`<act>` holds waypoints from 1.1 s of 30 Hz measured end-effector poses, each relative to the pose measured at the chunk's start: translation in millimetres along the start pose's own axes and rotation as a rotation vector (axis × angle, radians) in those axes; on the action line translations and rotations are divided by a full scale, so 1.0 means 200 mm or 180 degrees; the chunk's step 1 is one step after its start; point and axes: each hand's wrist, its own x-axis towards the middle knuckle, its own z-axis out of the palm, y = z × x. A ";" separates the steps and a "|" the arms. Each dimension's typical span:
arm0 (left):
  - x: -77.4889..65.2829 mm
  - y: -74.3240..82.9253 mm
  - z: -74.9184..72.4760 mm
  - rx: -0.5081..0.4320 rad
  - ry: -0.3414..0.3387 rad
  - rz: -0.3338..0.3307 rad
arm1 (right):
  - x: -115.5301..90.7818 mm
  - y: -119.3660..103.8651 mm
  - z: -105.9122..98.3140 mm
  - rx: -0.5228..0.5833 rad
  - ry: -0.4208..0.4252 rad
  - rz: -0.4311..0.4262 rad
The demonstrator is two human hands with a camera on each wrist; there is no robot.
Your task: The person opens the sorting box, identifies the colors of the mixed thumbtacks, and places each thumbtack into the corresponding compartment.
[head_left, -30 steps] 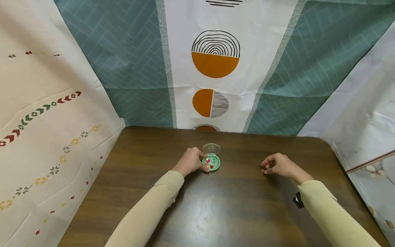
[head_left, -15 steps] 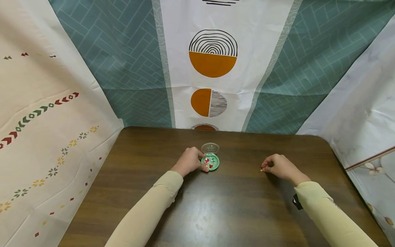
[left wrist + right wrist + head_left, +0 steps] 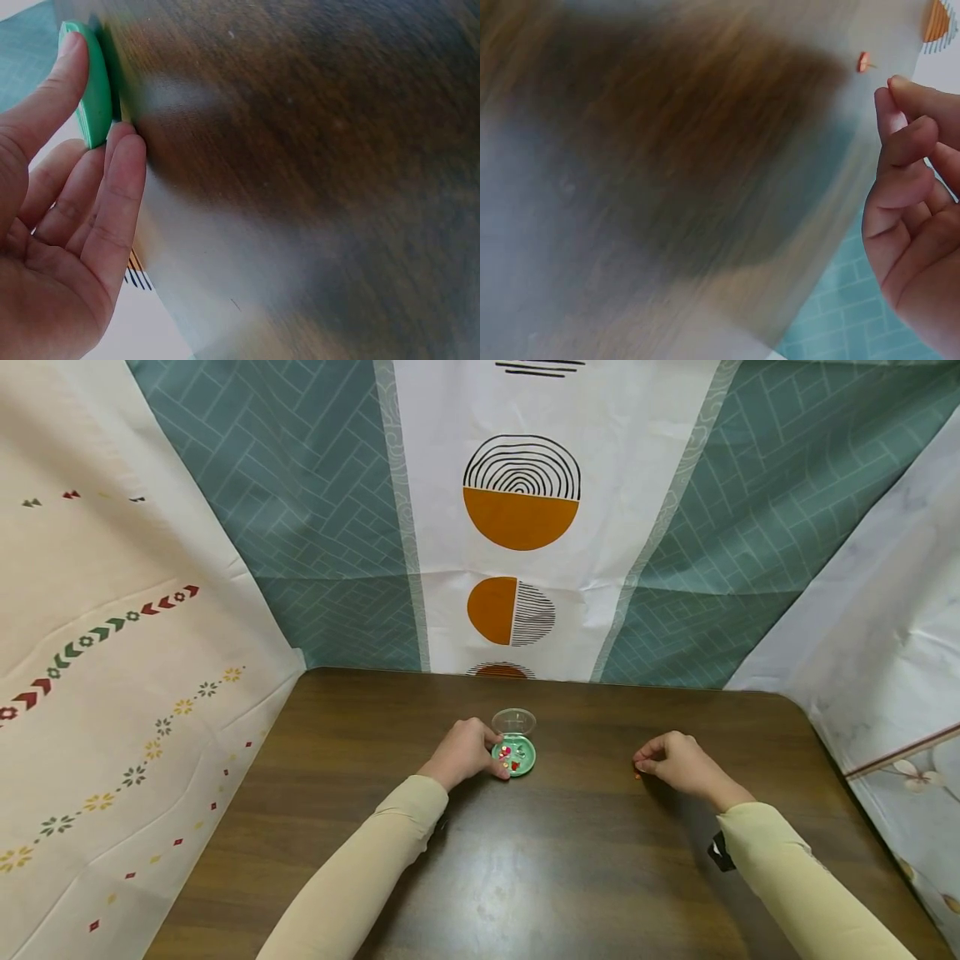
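Note:
A small round green case (image 3: 528, 767) lies on the table with its clear lid (image 3: 513, 721) raised at the back. Several tiny red, pink and pale pieces (image 3: 506, 752) sit inside it. My left hand (image 3: 467, 752) grips the case by its left rim, thumb on one side and fingers on the other, as the left wrist view shows on its green edge (image 3: 95, 101). To the right, my right hand (image 3: 678, 763) has thumb and forefinger brought together at their tips. Just off those fingertips is a tiny orange-red stud (image 3: 864, 61) with a thin post, like a stud earring.
The brown wooden table (image 3: 480, 877) reaches back to a hanging patterned cloth (image 3: 517, 618). More cloth hangs at the left (image 3: 135, 710) and right (image 3: 900, 610) sides. A dark band (image 3: 720, 852) shows at the right wrist.
The tiny stud shows differently at my right fingertips, which have shifted only slightly. My left hand and the case hold the same place; the whole head view sways a little.

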 end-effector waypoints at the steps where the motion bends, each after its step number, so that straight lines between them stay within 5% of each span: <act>1: 0.00 0.00 0.00 0.0006 0.0000 0.0006 | 0.00 0.00 0.00 0.0050 0.0003 -0.0025; 22: 0.00 -0.01 0.01 0.0017 -0.0004 0.0007 | 0.11 -0.28 0.02 0.0946 0.0041 0.0001; 33: 0.00 -0.01 0.01 0.0009 0.0039 -0.0024 | 0.22 -0.45 0.14 0.1136 0.0066 -0.0312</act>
